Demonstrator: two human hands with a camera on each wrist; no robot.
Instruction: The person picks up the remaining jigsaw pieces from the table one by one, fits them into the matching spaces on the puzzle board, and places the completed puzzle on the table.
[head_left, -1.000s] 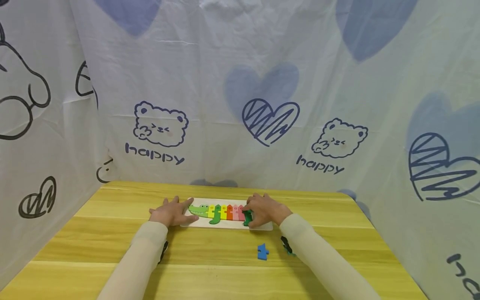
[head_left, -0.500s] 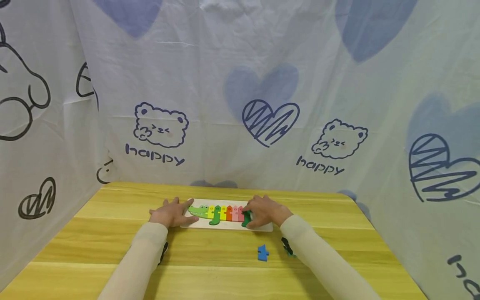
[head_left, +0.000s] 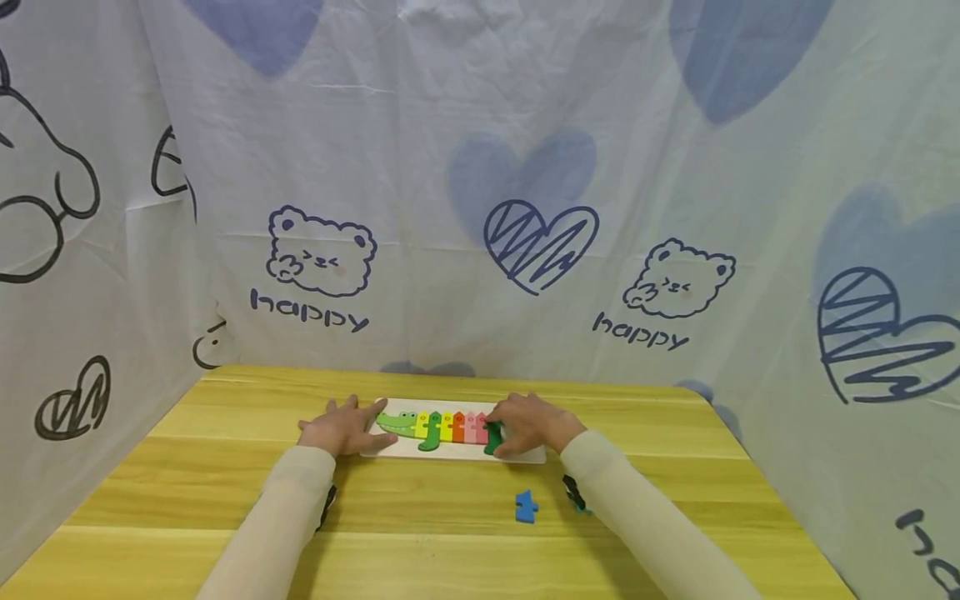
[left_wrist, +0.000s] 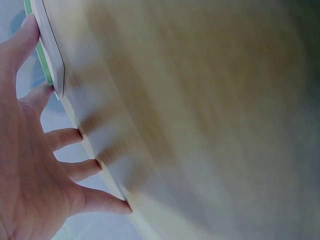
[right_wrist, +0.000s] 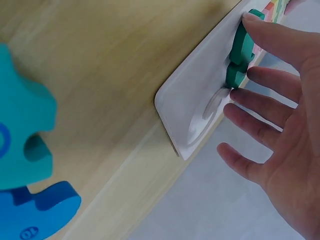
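Note:
On the table lies a white puzzle board (head_left: 450,451) bearing a crocodile of coloured jigsaw pieces. My left hand (head_left: 341,427) spreads over its left end, thumb and index finger at the board beside the light green head (head_left: 397,423). In the left wrist view, the other fingers of this hand (left_wrist: 50,160) fan out past the board's corner. My right hand (head_left: 531,422) pinches a dark green leg piece (right_wrist: 242,45) between thumb and index finger, next to the pink pieces (head_left: 476,427). The board's bare recess (right_wrist: 205,115) shows beyond it in the right wrist view.
A blue puzzle piece (head_left: 526,507) lies on the table in front of the board. Beside it, a teal piece (right_wrist: 25,115) is partly hidden by my right sleeve (head_left: 645,508) in the head view. A printed white curtain (head_left: 435,317) hangs behind the table.
The dark green piece has shifted slightly to the left under my right fingers. My left hand and the loose pieces have stayed in place.

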